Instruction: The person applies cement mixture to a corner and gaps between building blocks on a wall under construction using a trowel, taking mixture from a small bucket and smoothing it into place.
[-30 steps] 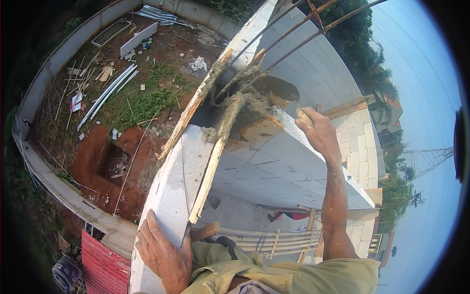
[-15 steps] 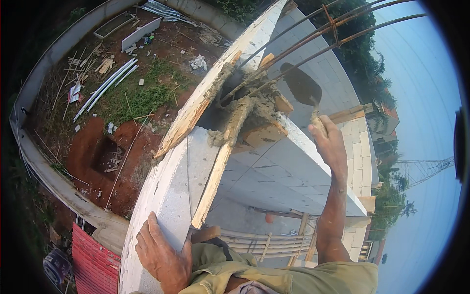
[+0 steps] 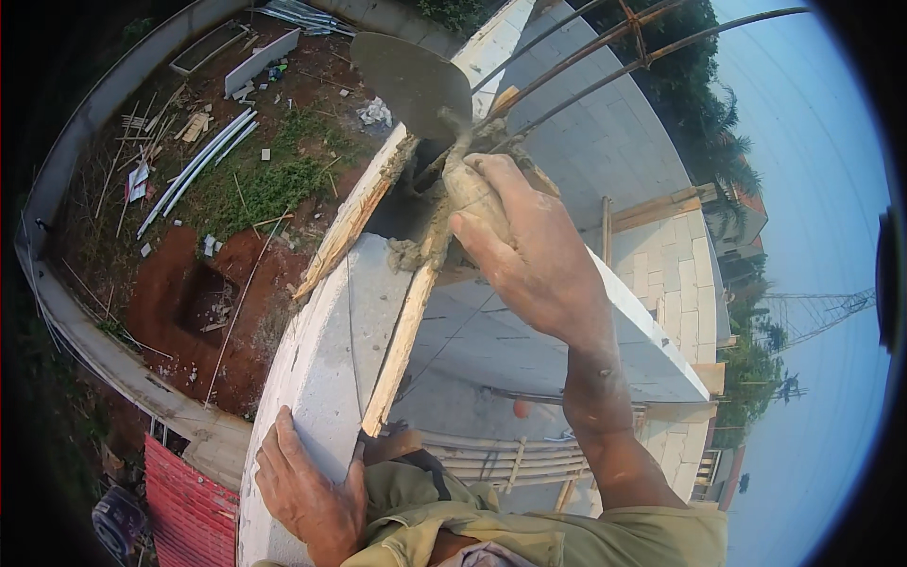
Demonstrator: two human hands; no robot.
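Observation:
My right hand (image 3: 539,246) is closed round the handle of a trowel (image 3: 411,80). The trowel's broad grey blade reaches over the left side of the wall top, above the wooden board (image 3: 354,213) fixed there. Below the handle is the column opening, edged with wet mortar (image 3: 430,227); my hand hides part of it. My left hand (image 3: 310,482) rests on the top of the white block wall (image 3: 321,350), fingers spread over its outer edge. A narrow wooden strip (image 3: 402,350) runs from the mortar back toward me.
Rusty steel bars (image 3: 652,47) rise from the column toward the upper right. Another block wall (image 3: 652,331) runs off to the right. Bamboo poles (image 3: 510,454) lie below. Far down on the left are a dirt yard with a square pit (image 3: 210,298) and a red roof sheet (image 3: 189,510).
My right hand has swung the trowel leftward, from the right side of the column across to its left side. My left hand stays on the wall.

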